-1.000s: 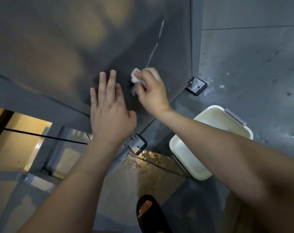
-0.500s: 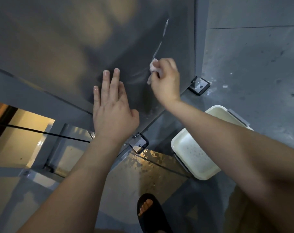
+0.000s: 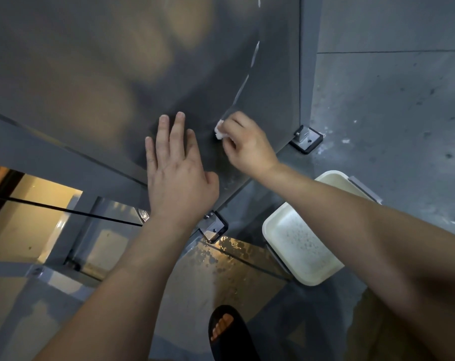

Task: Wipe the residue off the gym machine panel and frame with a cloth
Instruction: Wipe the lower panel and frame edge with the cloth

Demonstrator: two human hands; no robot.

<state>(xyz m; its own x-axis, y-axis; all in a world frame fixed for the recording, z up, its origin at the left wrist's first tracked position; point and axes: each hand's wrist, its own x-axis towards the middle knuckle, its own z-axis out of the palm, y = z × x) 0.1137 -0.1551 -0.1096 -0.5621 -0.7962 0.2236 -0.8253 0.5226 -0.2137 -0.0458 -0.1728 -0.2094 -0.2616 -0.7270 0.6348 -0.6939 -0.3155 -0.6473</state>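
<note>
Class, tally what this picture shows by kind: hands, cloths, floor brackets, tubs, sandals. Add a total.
Hands: 2 (left hand, right hand)
Cloth: 1
Brackets: 2
Tub: 1
Sandal: 1
Total: 7
</note>
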